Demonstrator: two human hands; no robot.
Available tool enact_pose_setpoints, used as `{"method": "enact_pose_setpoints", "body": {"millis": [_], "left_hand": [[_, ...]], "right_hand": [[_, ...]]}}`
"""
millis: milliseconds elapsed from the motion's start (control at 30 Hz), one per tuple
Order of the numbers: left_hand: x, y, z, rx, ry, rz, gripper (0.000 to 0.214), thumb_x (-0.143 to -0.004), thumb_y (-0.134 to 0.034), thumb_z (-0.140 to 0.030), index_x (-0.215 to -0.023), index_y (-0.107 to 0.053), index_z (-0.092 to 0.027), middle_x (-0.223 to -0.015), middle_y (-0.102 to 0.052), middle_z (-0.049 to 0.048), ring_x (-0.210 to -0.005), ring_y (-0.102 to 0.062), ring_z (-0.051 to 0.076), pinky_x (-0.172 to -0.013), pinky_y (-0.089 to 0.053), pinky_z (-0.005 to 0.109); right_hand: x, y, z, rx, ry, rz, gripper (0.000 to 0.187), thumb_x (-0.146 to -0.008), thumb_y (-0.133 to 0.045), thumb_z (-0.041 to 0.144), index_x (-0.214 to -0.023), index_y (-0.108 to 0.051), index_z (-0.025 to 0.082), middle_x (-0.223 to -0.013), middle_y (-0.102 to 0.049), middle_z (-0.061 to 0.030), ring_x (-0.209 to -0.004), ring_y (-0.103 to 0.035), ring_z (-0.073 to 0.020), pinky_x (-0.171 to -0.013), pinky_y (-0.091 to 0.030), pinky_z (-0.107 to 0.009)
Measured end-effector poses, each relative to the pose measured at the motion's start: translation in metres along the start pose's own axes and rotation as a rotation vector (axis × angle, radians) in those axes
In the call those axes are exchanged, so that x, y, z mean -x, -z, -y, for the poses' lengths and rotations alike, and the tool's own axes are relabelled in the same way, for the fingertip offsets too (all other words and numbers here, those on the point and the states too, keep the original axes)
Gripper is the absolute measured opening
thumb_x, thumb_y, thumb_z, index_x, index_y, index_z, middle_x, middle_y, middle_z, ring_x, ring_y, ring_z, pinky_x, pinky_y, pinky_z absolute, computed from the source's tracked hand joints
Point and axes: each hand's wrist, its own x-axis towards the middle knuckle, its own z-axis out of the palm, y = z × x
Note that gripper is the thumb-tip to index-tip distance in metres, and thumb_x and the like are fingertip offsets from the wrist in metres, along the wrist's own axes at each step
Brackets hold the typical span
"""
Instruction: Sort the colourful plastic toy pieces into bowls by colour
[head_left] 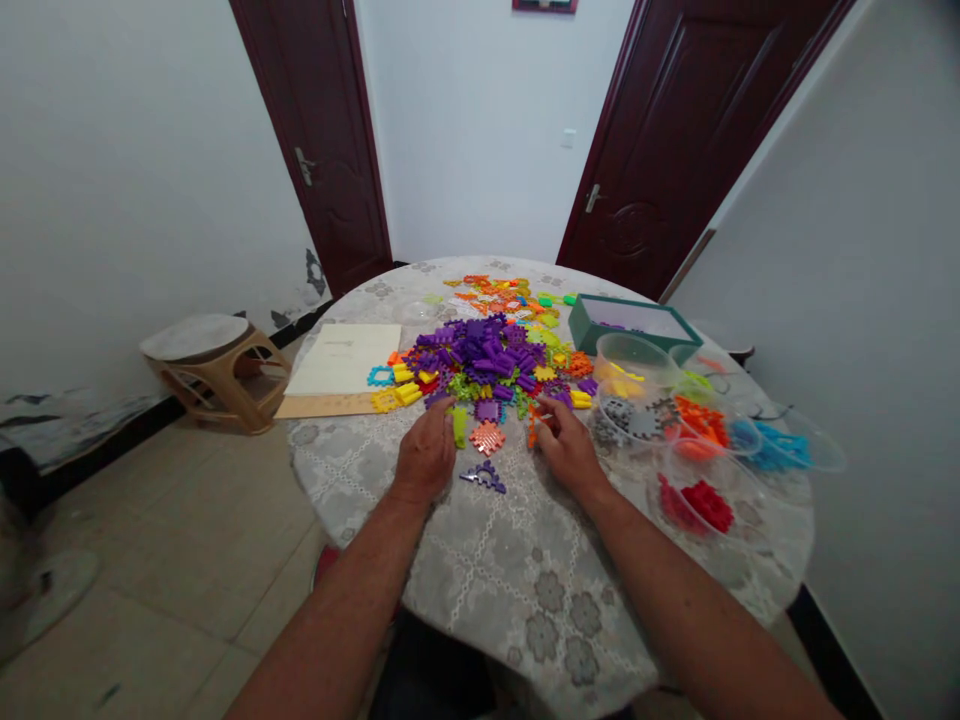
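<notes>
My left hand (426, 452) is closed around a lime-green plastic building piece (459, 427), fingers curled at its left side. An orange plastic building piece (533, 427) stands upright in the fingers of my right hand (568, 446). Between the hands a salmon-coloured toothed square (487, 437) lies flat on the cloth. Nearer to me rests a dark purple toothed triangle piece (485, 477). Just beyond both hands rises a heap of mostly purple interlocking pieces (484, 350), with yellow, green and red ones mixed in round its foot.
The round table has a patterned grey cloth (480, 580). Clear bowls (636, 350) of sorted pieces stand at the right, in front of a green box (630, 330). A cream board (345, 355) lies left. Orange pieces (495, 295) are scattered behind the heap. A stool (217, 370) stands on the floor.
</notes>
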Motion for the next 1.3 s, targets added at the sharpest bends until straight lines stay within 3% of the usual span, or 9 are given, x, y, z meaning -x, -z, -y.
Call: {"method": "enact_pose_setpoints", "body": {"millis": [167, 267, 400, 533, 767, 900, 1133, 1200, 1300], "left_hand": [[0.001, 0.006, -0.004, -0.009, 0.035, -0.012, 0.036, -0.107, -0.036, -0.024, -0.137, -0.055, -0.021, -0.130, -0.072, 0.0110, -0.120, -0.071, 0.023, -0.108, -0.056, 0.041], [0.004, 0.005, -0.006, -0.021, -0.047, 0.062, 0.035, -0.106, -0.040, -0.024, -0.137, -0.055, -0.021, -0.129, -0.073, 0.0110, -0.117, -0.071, 0.023, -0.105, -0.057, 0.041], [0.008, 0.000, -0.006, -0.066, -0.160, 0.155, 0.031, -0.105, -0.046, -0.025, -0.133, -0.059, -0.021, -0.122, -0.074, 0.0107, -0.110, -0.070, 0.024, -0.099, -0.058, 0.041], [0.007, -0.003, -0.004, -0.080, -0.183, 0.112, 0.027, -0.105, -0.048, -0.022, -0.127, -0.063, -0.020, -0.114, -0.073, 0.0105, -0.107, -0.066, 0.024, -0.099, -0.056, 0.041], [0.004, 0.010, 0.000, -0.186, 0.020, 0.027, 0.040, -0.094, -0.048, -0.006, -0.127, -0.067, -0.017, -0.118, -0.068, 0.0141, -0.107, -0.060, 0.029, -0.097, -0.052, 0.045], [0.006, 0.018, -0.002, -0.322, 0.180, 0.055, 0.037, -0.095, -0.054, -0.015, -0.128, -0.069, -0.020, -0.121, -0.069, 0.0139, -0.109, -0.059, 0.032, -0.091, -0.048, 0.048], [0.008, 0.020, -0.009, -0.346, 0.203, 0.142, 0.042, -0.092, -0.064, -0.027, -0.134, -0.066, -0.022, -0.129, -0.068, 0.0131, -0.122, -0.056, 0.032, -0.099, -0.041, 0.048], [0.008, 0.020, -0.010, -0.350, 0.213, 0.151, 0.042, -0.092, -0.066, -0.031, -0.133, -0.066, -0.022, -0.131, -0.067, 0.0133, -0.124, -0.055, 0.033, -0.101, -0.041, 0.049], [0.008, 0.020, -0.011, -0.349, 0.207, 0.163, 0.042, -0.090, -0.071, -0.036, -0.130, -0.068, -0.023, -0.133, -0.065, 0.0134, -0.127, -0.053, 0.034, -0.103, -0.041, 0.050]], "right_hand": [[-0.007, 0.001, -0.006, 0.111, 0.020, -0.071, 0.041, -0.094, -0.049, 0.027, -0.129, -0.068, 0.016, -0.114, -0.071, -0.0120, -0.088, -0.068, -0.0216, -0.087, -0.057, -0.039], [-0.011, -0.004, -0.009, 0.153, 0.093, -0.053, 0.040, -0.095, -0.049, 0.026, -0.128, -0.069, 0.017, -0.119, -0.071, -0.0137, -0.105, -0.069, -0.0250, -0.098, -0.056, -0.042], [-0.015, -0.013, -0.016, 0.240, 0.164, 0.003, 0.045, -0.095, -0.050, 0.025, -0.136, -0.066, 0.017, -0.138, -0.066, -0.0162, -0.131, -0.060, -0.0280, -0.115, -0.047, -0.048], [-0.018, -0.020, -0.017, 0.364, 0.121, 0.054, 0.054, -0.095, -0.052, 0.026, -0.147, -0.057, 0.014, -0.147, -0.060, -0.0189, -0.137, -0.057, -0.0304, -0.118, -0.045, -0.049], [-0.022, -0.028, -0.001, 0.542, -0.040, 0.047, 0.054, -0.096, -0.061, 0.039, -0.146, -0.058, 0.020, -0.145, -0.061, -0.0170, -0.129, -0.061, -0.0347, -0.104, -0.053, -0.051], [-0.021, -0.028, 0.002, 0.519, -0.058, 0.023, 0.051, -0.095, -0.063, 0.038, -0.143, -0.061, 0.024, -0.140, -0.064, -0.0129, -0.124, -0.064, -0.0317, -0.101, -0.054, -0.047], [-0.017, -0.022, 0.004, 0.329, 0.008, -0.039, 0.053, -0.091, -0.067, 0.040, -0.140, -0.063, 0.021, -0.131, -0.067, -0.0124, -0.121, -0.064, -0.0299, -0.105, -0.051, -0.046], [-0.016, -0.021, 0.007, 0.253, 0.025, 0.004, 0.050, -0.091, -0.067, 0.039, -0.138, -0.063, 0.022, -0.126, -0.069, -0.0107, -0.112, -0.066, -0.0274, -0.100, -0.053, -0.043], [-0.014, -0.018, 0.011, 0.119, 0.030, 0.087, 0.046, -0.093, -0.066, 0.038, -0.136, -0.064, 0.023, -0.116, -0.071, -0.0071, -0.081, -0.064, -0.0188, -0.078, -0.054, -0.035]]}}
